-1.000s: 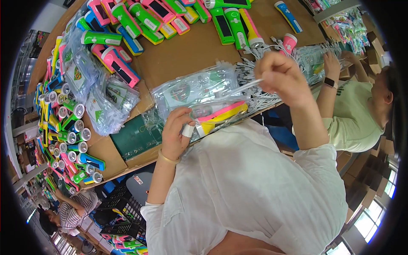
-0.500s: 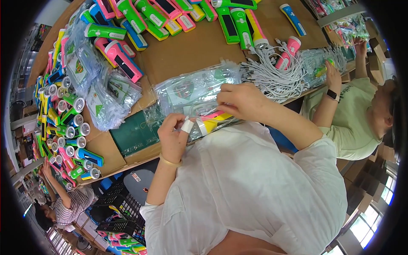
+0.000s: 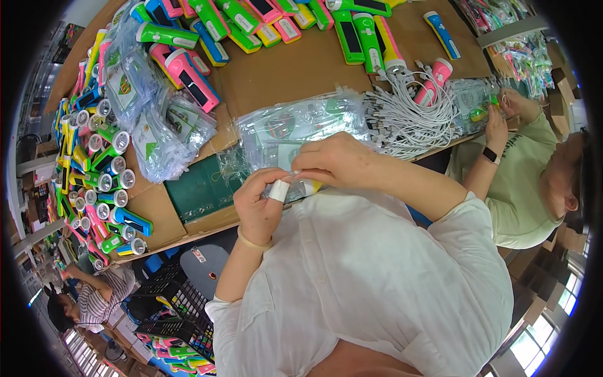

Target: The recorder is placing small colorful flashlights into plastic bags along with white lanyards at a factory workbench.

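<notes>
Both hands (image 3: 295, 182) pinching clear flashlight bag (image 3: 295, 129), long axis left-right

- Wearer's shirt (image 3: 377, 283) was white, lightly creased, loose-fitting.
- Sleeves were rolled or short, ending near the elbow; both forearms bare.
- Left hand (image 3: 259, 204): white tape wrapped around the thumb (image 3: 279, 190); thin pale band (image 3: 254, 242) at the wrist.
- Right hand (image 3: 336, 160): no ring, watch or tape visible.

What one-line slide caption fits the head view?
Left hand and right hand pinch a clear plastic bag at a cardboard-topped table beside white cables and colourful flashlights.
</notes>
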The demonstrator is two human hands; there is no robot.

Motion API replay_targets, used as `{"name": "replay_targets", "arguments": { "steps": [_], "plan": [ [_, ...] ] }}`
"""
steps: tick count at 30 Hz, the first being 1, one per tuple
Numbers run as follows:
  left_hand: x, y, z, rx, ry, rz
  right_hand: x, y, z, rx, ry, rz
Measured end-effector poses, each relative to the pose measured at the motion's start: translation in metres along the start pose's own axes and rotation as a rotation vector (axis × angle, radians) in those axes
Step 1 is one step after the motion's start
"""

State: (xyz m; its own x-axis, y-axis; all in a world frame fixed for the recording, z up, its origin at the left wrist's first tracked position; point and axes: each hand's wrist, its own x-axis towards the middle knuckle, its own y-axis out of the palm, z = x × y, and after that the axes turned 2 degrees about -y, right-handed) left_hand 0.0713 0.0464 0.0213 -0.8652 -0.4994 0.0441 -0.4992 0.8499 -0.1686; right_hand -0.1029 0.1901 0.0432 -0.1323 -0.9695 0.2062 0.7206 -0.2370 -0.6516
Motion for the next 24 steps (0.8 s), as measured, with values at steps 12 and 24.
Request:
{"name": "replay_targets", "arguments": {
  "steps": [12,24],
  "plan": [
    [0.041,-0.02,0.004,0.461,0.282,0.108,-0.068,-0.049,-0.032,-0.297,0.115,-0.054],
    [0.049,0.021,0.033,0.583,0.313,0.323,-0.068,-0.136,-0.041,0.173,0.457,-0.415]
  ]
}}
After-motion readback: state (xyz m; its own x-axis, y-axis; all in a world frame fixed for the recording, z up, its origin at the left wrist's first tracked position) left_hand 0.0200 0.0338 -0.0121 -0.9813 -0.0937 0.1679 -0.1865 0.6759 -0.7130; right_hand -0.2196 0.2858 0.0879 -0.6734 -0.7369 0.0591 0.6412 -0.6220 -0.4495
